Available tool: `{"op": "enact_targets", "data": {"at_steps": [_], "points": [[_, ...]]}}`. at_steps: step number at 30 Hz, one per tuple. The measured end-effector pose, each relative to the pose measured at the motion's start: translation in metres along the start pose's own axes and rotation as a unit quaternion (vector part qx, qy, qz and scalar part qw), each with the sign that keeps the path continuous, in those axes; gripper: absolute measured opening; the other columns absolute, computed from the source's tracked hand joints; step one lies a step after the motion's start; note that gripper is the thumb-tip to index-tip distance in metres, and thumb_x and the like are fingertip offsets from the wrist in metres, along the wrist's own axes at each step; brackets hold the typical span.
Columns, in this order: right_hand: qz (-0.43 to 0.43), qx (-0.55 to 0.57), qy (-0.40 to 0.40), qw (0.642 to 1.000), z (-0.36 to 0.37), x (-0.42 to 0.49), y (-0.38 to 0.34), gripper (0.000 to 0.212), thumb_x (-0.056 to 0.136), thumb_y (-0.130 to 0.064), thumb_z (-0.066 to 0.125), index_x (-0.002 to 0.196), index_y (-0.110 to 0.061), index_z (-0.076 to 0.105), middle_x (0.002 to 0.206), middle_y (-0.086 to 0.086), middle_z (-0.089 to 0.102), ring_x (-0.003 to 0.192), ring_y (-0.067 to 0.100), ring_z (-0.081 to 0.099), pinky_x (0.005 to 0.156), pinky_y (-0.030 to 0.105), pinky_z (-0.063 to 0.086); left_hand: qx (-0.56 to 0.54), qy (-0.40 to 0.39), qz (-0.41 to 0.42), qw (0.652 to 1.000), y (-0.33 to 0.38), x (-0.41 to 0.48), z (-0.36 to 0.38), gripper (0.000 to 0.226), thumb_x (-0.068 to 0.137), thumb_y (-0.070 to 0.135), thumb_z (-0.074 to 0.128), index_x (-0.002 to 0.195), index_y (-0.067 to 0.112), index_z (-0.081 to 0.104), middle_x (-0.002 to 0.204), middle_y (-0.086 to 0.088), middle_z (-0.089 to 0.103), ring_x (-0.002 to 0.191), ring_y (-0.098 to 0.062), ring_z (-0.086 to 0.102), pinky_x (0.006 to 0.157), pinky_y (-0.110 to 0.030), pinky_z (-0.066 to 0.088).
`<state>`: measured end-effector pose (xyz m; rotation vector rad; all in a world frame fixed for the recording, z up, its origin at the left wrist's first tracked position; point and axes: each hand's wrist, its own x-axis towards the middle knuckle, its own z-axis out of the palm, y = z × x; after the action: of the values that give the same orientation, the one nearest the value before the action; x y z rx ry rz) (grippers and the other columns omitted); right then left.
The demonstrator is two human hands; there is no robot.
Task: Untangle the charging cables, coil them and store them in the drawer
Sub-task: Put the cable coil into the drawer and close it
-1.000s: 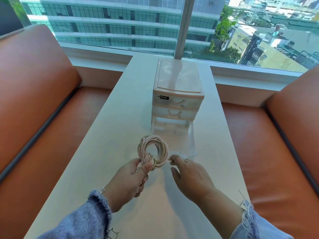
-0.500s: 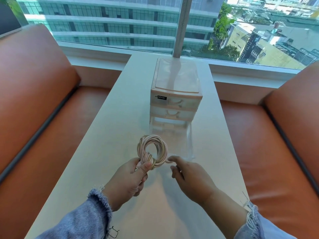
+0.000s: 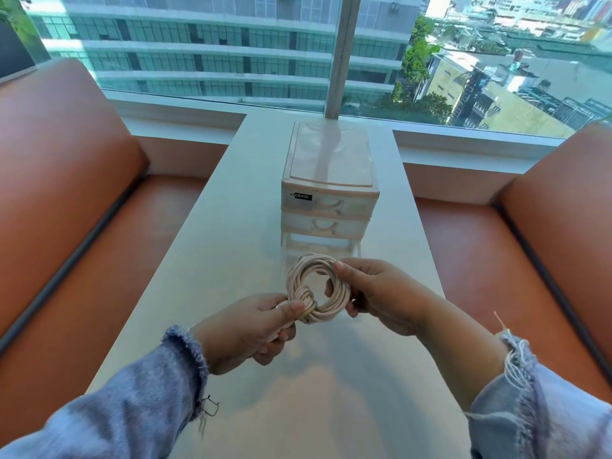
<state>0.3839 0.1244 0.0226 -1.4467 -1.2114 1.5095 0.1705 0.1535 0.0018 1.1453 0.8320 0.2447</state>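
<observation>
By the window, over the white table [image 3: 231, 243], we hold the coiled pink cable [image 3: 294, 281] just before the drawer unit [image 3: 328, 180] and its pulled-out bottom drawer [image 3: 347, 248]. Our left hand [image 3: 251, 326] pinches the wrapped knot, and our right hand [image 3: 381, 299] curls its fingers round the ring's right side.

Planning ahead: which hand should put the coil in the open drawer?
Likely right: the right hand grips the coiled cable farthest out, nearest the open drawer; the left hand pinches the wrap.
</observation>
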Motion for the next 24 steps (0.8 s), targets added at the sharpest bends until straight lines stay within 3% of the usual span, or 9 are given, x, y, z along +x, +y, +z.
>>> {"op": "enact_targets", "data": {"at_steps": [3, 5, 9, 11, 14, 18, 20, 22, 24], "points": [[-0.002, 0.02, 0.081, 0.997, -0.004, 0.013, -0.002, 0.042, 0.092, -0.038, 0.054, 0.1, 0.002, 0.066, 0.075, 0.016, 0.05, 0.052, 0.014, 0.044, 0.051, 0.022, 0.041, 0.041, 0.038, 0.026, 0.998, 0.014, 0.018, -0.001, 0.027, 0.096, 0.036, 0.049, 0.088, 0.011, 0.052, 0.064, -0.001, 0.039, 0.043, -0.01, 0.028, 0.041, -0.019, 0.021], [0.007, 0.025, 0.137, 0.99, -0.004, 0.023, -0.001, 0.042, 0.095, -0.034, 0.054, 0.101, 0.006, 0.065, 0.069, 0.014, 0.049, 0.049, 0.014, 0.044, 0.049, 0.023, 0.043, 0.127, 0.094, 0.061, 0.986, 0.021, 0.032, -0.003, 0.028, 0.095, 0.037, 0.052, 0.091, 0.01, 0.053, 0.065, -0.002, 0.044, 0.044, -0.011, 0.034, 0.041, -0.022, 0.027], [0.025, 0.017, 0.205, 0.978, -0.007, 0.04, 0.001, 0.03, 0.098, -0.029, 0.051, 0.114, -0.008, 0.065, 0.066, 0.009, 0.054, 0.048, 0.015, 0.046, 0.049, 0.025, 0.046, 0.377, 0.176, 0.097, 0.904, 0.035, 0.057, -0.007, 0.037, 0.095, 0.045, 0.048, 0.105, 0.01, 0.056, 0.081, -0.001, 0.057, 0.06, -0.013, 0.048, 0.054, -0.027, 0.037], [0.031, 0.007, 0.228, 0.973, -0.01, 0.046, 0.001, 0.027, 0.098, -0.027, 0.051, 0.117, -0.012, 0.063, 0.065, 0.007, 0.056, 0.048, 0.016, 0.047, 0.048, 0.025, 0.048, 0.44, 0.186, 0.106, 0.872, 0.04, 0.065, -0.006, 0.04, 0.096, 0.045, 0.044, 0.116, 0.012, 0.054, 0.094, -0.001, 0.058, 0.078, -0.015, 0.052, 0.066, -0.027, 0.037], [0.063, 0.009, 0.246, 0.967, -0.015, 0.051, 0.003, 0.024, 0.098, -0.027, 0.051, 0.117, -0.016, 0.062, 0.067, 0.009, 0.057, 0.049, 0.017, 0.05, 0.049, 0.026, 0.05, 0.461, 0.192, 0.102, 0.861, 0.041, 0.074, -0.005, 0.043, 0.097, 0.045, 0.043, 0.123, 0.012, 0.05, 0.107, -0.004, 0.059, 0.093, -0.018, 0.052, 0.076, -0.025, 0.035], [0.087, -0.052, 0.266, 0.959, -0.023, 0.052, 0.013, 0.021, 0.095, -0.03, 0.055, 0.109, -0.019, 0.067, 0.072, 0.009, 0.063, 0.051, 0.017, 0.055, 0.049, 0.025, 0.051, 0.447, 0.191, 0.069, 0.871, 0.039, 0.087, 0.0, 0.036, 0.097, 0.041, 0.045, 0.114, 0.009, 0.054, 0.089, -0.002, 0.056, 0.084, -0.02, 0.051, 0.071, -0.027, 0.036], [0.041, -0.196, 0.332, 0.922, -0.027, 0.05, 0.022, 0.023, 0.094, -0.034, 0.055, 0.107, -0.02, 0.068, 0.087, 0.005, 0.067, 0.07, 0.017, 0.06, 0.067, 0.029, 0.053, 0.421, 0.198, 0.061, 0.883, 0.039, 0.092, 0.002, 0.034, 0.097, 0.039, 0.047, 0.111, 0.008, 0.055, 0.09, -0.005, 0.058, 0.084, -0.023, 0.053, 0.071, -0.028, 0.039], [-0.015, -0.286, 0.388, 0.876, -0.026, 0.045, 0.031, 0.03, 0.094, -0.039, 0.052, 0.117, -0.022, 0.062, 0.107, 0.002, 0.06, 0.089, 0.016, 0.057, 0.08, 0.029, 0.046, 0.411, 0.207, 0.052, 0.886, 0.038, 0.097, 0.001, 0.034, 0.097, 0.037, 0.048, 0.11, 0.007, 0.055, 0.098, -0.011, 0.062, 0.089, -0.027, 0.056, 0.073, -0.029, 0.042], [0.007, -0.296, 0.382, 0.876, -0.025, 0.043, 0.039, 0.044, 0.092, -0.046, 0.052, 0.129, -0.023, 0.051, 0.123, 0.003, 0.049, 0.106, 0.019, 0.055, 0.087, 0.031, 0.045, 0.404, 0.211, 0.039, 0.889, 0.035, 0.103, 0.0, 0.034, 0.096, 0.037, 0.049, 0.11, 0.006, 0.056, 0.105, -0.015, 0.064, 0.096, -0.032, 0.059, 0.077, -0.033, 0.046]]}}
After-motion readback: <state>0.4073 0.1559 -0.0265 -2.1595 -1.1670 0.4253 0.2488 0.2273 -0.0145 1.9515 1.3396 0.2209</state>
